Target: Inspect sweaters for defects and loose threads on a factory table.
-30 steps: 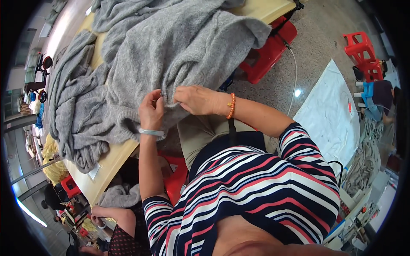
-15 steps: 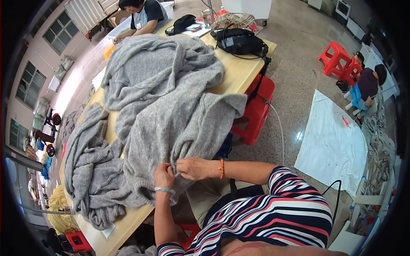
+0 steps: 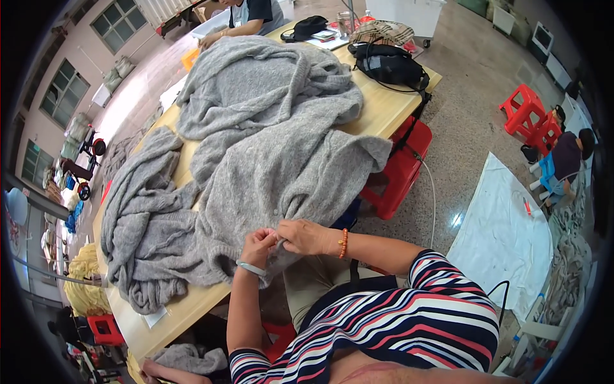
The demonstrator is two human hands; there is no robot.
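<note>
A fuzzy grey knit garment (image 3: 256, 169) lies spread over the near part of the wooden table, with its near edge hanging over toward my lap. Both of my hands meet at that edge. My left hand (image 3: 258, 248), with a pale bangle at the wrist, is closed in a pinch on the knit. Right beside it, my right hand (image 3: 306, 237), wearing an orange bead bracelet, has its fingers closed on the same bit of fabric. What lies between the fingertips is too small to make out beyond the knit itself. Another grey knit piece (image 3: 137, 205) lies bunched to the left.
More grey knitwear (image 3: 256, 77) is heaped farther up the table (image 3: 377, 118). A black bag (image 3: 391, 64) sits at the far right corner, above a red stool (image 3: 406, 169). Across the table is a co-worker (image 3: 252, 16); another person's forearm (image 3: 176, 374) shows at lower left.
The view has shifted, so the table and garments sit higher and farther right. My hands stay together at the garment's edge. Another person's forearm now shows at lower left.
</note>
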